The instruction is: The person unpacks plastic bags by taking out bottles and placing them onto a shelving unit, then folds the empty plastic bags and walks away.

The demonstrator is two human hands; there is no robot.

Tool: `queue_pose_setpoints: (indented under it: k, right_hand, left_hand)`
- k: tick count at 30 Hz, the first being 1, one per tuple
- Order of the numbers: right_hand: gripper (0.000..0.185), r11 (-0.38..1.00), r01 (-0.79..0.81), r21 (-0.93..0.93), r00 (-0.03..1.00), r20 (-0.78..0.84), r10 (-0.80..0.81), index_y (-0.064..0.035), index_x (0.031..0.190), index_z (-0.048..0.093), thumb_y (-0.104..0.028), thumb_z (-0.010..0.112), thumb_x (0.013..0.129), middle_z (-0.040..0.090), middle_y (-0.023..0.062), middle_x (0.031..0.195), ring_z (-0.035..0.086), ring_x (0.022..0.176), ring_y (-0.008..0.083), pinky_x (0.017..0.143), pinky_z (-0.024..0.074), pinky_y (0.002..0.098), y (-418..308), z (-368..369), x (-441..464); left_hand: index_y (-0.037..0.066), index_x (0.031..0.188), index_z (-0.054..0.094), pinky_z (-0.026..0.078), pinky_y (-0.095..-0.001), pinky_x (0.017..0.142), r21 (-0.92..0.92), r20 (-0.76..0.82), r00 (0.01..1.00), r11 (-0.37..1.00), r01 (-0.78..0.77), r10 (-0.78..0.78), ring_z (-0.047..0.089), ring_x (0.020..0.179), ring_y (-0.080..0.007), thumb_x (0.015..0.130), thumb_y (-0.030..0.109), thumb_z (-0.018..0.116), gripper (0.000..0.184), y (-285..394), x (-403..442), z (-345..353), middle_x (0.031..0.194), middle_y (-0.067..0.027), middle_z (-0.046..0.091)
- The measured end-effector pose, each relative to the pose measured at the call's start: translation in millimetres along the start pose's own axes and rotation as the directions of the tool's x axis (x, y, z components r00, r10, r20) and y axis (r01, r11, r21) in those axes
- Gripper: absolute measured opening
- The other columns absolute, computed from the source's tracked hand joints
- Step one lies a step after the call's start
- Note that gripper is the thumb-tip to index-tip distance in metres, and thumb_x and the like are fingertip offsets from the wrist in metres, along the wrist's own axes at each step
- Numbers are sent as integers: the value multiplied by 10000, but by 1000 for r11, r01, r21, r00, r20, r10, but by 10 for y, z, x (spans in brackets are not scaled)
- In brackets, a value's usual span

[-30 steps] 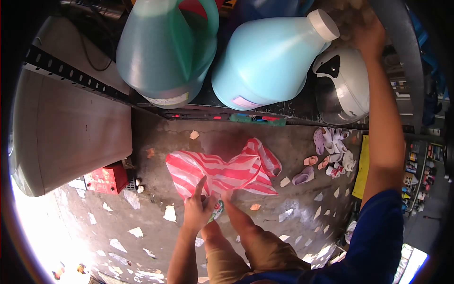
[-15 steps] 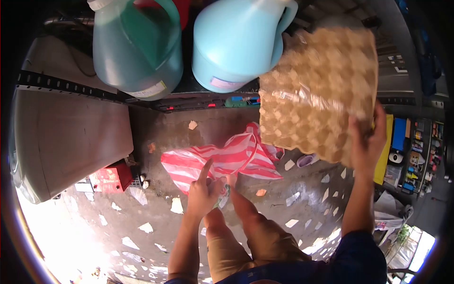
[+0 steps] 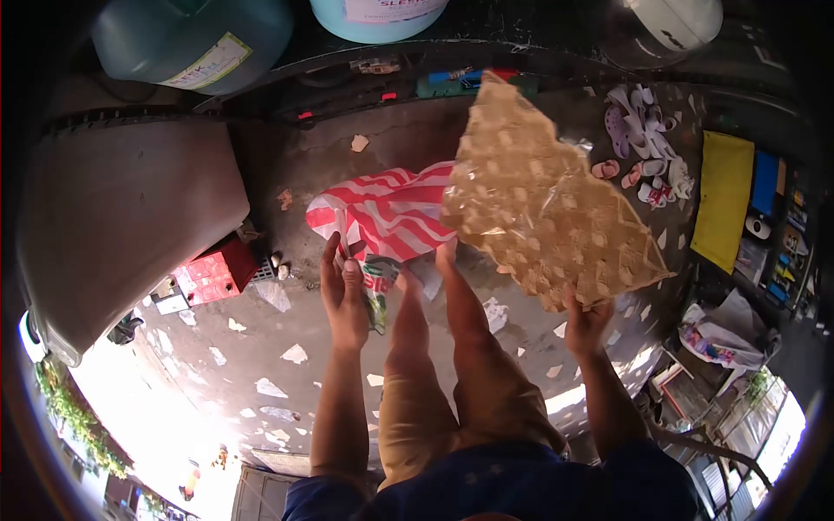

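My right hand (image 3: pixel 589 323) grips the lower edge of a brown egg tray (image 3: pixel 547 195), which is tilted and has shiny clear plastic over it. The egg tray hides the right part of a red-and-white striped plastic bag (image 3: pixel 382 204). My left hand (image 3: pixel 346 300) is at the bag's lower left edge, with a fold of it between finger and thumb; the exact hold is partly hidden. Beside that hand is a crumpled green-and-white printed plastic piece (image 3: pixel 377 291); whether it joins the bag I cannot tell.
A blue jug (image 3: pixel 378 19), a green jug (image 3: pixel 191 43) and a whitish container (image 3: pixel 673 26) stand on a dark shelf above. Shoes (image 3: pixel 638 130) lie at the right, near a yellow panel (image 3: pixel 723 200). A red box (image 3: pixel 215 271) sits at the left. Pale chips dot the floor.
The view has tipped downward, so the jugs sit higher in it. My right hand has brought the egg tray lower and inward, turning it. My left index finger no longer points out.
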State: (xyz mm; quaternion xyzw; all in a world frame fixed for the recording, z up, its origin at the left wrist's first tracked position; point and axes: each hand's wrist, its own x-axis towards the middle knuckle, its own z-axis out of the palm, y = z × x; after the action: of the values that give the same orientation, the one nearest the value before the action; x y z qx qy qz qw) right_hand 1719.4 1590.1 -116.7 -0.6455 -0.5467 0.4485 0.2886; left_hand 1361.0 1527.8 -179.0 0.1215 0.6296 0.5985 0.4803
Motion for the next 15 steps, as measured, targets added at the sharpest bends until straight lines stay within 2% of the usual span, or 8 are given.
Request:
queue_pose_setpoints:
  k: [2, 3, 5, 7, 9, 10, 13, 15]
  right_hand:
    - [337, 996, 92, 8, 992, 81, -92, 4, 1286, 551, -24, 677, 974, 663, 61, 1120, 619, 961, 123, 819, 509, 274, 99, 123, -11]
    - [200, 987, 160, -13, 983, 89, -159, 14, 1134, 612, -15, 695, 954, 669, 114, 1128, 639, 965, 145, 837, 520, 300, 107, 213, 6]
    - [192, 842, 449, -299, 893, 196, -406, 8, 1130, 619, -23, 689, 954, 664, 121, 1134, 632, 963, 141, 837, 518, 307, 28, 248, 52]
    - [250, 735, 561, -380, 827, 279, -488, 10, 1181, 592, -58, 679, 956, 632, 122, 1194, 603, 1016, 129, 858, 509, 326, -107, 309, 72]
    - [306, 980, 152, -129, 975, 182, -127, 12, 1230, 556, -80, 675, 963, 607, 114, 1237, 585, 1058, 127, 884, 504, 329, -145, 377, -116]
    - [334, 996, -84, 6, 982, 170, 82, 13, 1254, 537, -91, 673, 967, 595, 109, 1258, 577, 1079, 126, 898, 502, 331, -186, 405, -206]
    - [447, 945, -189, 266, 982, 66, 178, 4, 1353, 476, -96, 678, 968, 583, 89, 1286, 577, 1104, 134, 929, 501, 308, -230, 558, -205]
    - [556, 891, -272, 364, 960, 47, 275, -29, 1434, 447, -99, 704, 946, 578, 79, 1332, 574, 1166, 150, 984, 483, 321, -205, 596, -144]
  left_hand:
    - [33, 1573, 324, 509, -360, 1005, 4, 3, 998, 998, 66, -66, 616, 1184, -210, 1114, 318, 458, 556, -28, -2, -223, 1400, -191, 572]
    - [33, 1568, 330, 514, -363, 1000, -17, -6, 996, 996, 91, -91, 619, 1182, -216, 1117, 327, 445, 551, -14, 10, -304, 1399, -195, 572]
    - [36, 1546, 359, 530, -366, 981, -35, -41, 994, 995, 97, -98, 645, 1145, -228, 1122, 378, 409, 548, -6, 56, -420, 1352, -194, 604]
    - [42, 1540, 367, 534, -360, 967, -102, 6, 990, 984, 143, -144, 660, 1106, -225, 1119, 417, 398, 565, 53, 54, -537, 1304, -185, 633]
    - [34, 1536, 370, 530, -335, 936, -187, 29, 979, 961, 202, -200, 674, 1051, -203, 1105, 391, 431, 563, 58, 24, -591, 1220, -161, 673]
    - [40, 1547, 358, 526, -329, 924, -103, 81, 964, 960, 260, -252, 665, 1029, -190, 1079, 334, 457, 562, 47, -5, -619, 1216, -163, 676]
    - [58, 1579, 320, 513, -310, 889, 154, 227, 884, 911, 383, -410, 636, 963, -149, 1001, 162, 537, 626, -43, -109, -654, 1206, -169, 683]
    - [70, 1586, 312, 513, -310, 885, 213, 276, 835, 878, 429, -475, 634, 955, -151, 974, 121, 563, 664, -147, -253, -704, 1182, -170, 692]
